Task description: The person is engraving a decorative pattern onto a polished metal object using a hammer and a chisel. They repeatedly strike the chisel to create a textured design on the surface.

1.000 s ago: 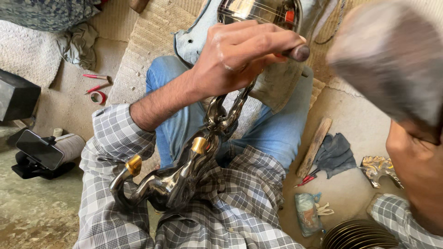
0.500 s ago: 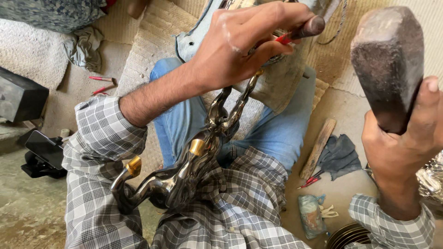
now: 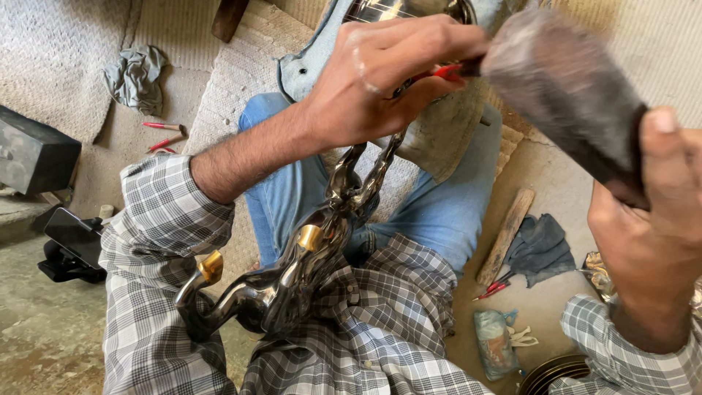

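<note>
Person is sitting on the floor with a shiny dark metal figure lying across the lap, looks like some animal statue with long thin legs and two gold-coloured caps on it. The body of the figure sits low on the checked shirt, and the thin legs run up and away toward the left hand.

That left hand is closed tight around a slim tool with a red handle, the red bit poking out to the right between the fingers. The tool's tip is hidden behind the hand so I can't tell exactly where it touches the figure, but the fist is right at the upper end of the legs, well above the body of the piece.

The right hand is wrapped firmly around the handle of a big hammer. The hammer head is blurry and hangs just right of the red handle, very near its end, can't tell if it's touching.

Behind the figure there's a worn leather pad on the blue jeans. On the floor: a wooden stick and a dark rag to the right, another grey rag upper left, a black block at the left edge, and a phone just below it.
</note>
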